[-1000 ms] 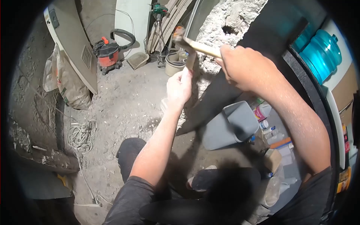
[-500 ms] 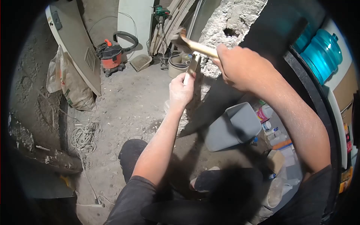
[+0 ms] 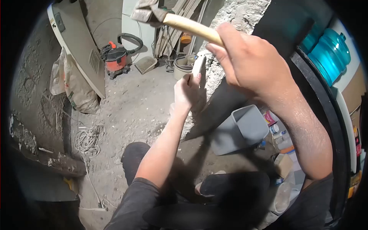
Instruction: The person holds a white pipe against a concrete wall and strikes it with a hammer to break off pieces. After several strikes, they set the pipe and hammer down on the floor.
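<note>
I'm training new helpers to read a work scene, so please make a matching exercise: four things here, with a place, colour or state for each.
1. Hammer
2. Vacuum cleaner
3. Large water jug
4. Cord

A. translucent blue-green
B. loosely bunched on the floor
C. gripped in the right hand
D. red and black

Pairs: 1-C, 2-D, 3-A, 4-B

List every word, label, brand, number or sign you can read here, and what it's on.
No text is readable.
Pale sack: coloured marks, too blurred.
Pink-labelled container beside the grey bin: too small.
Yellow container at the right edge: too blurred.
Hammer: no lettering visible.
</note>
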A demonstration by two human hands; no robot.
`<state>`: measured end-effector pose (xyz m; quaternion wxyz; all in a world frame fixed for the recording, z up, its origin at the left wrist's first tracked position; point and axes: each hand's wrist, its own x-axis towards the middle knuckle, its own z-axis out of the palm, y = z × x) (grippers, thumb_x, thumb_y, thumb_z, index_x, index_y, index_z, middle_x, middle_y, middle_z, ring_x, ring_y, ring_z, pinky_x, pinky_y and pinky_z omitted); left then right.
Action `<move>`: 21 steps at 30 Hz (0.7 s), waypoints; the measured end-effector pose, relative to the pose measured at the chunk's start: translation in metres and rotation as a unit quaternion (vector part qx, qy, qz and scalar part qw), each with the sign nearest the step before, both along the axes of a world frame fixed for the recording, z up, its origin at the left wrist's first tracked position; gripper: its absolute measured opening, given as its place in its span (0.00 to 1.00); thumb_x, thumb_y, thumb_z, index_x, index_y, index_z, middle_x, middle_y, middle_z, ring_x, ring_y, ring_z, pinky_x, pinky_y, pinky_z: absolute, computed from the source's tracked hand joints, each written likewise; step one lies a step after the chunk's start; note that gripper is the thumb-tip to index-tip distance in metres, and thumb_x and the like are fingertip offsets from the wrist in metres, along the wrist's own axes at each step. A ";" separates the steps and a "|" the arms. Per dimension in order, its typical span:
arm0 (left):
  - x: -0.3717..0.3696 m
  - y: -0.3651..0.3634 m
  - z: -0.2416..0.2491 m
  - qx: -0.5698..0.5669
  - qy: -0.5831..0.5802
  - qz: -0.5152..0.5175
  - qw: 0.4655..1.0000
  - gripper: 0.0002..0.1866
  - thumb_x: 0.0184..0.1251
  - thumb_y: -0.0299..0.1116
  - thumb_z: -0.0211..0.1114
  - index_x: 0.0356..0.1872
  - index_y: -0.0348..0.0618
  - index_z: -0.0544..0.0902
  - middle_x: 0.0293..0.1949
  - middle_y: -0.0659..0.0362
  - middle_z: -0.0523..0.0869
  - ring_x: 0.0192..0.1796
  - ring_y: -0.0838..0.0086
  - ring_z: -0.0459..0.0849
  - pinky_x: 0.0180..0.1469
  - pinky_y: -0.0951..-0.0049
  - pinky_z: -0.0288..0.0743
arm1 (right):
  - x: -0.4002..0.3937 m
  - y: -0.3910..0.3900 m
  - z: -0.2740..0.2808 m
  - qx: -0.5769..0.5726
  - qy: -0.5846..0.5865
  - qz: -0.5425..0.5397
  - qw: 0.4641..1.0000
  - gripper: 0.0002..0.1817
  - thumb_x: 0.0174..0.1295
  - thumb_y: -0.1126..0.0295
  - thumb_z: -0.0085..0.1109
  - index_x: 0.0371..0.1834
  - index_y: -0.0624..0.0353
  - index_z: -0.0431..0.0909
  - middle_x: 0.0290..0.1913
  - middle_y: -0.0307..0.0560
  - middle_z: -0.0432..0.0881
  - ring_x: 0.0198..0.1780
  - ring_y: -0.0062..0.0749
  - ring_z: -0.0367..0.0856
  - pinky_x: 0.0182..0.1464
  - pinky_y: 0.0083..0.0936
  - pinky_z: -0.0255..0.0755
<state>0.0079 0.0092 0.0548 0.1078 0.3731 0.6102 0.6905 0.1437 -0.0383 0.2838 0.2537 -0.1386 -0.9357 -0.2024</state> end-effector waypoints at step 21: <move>0.006 -0.003 0.004 -0.022 -0.037 -0.026 0.999 0.20 0.71 0.46 0.64 0.38 0.34 0.86 0.29 0.40 0.86 0.37 0.49 0.89 0.43 0.58 0.78 | -0.006 -0.006 0.005 -0.013 -0.038 -0.098 0.994 0.13 0.74 0.60 0.54 0.44 0.58 0.68 0.28 0.60 0.80 0.31 0.60 0.82 0.33 0.51 0.73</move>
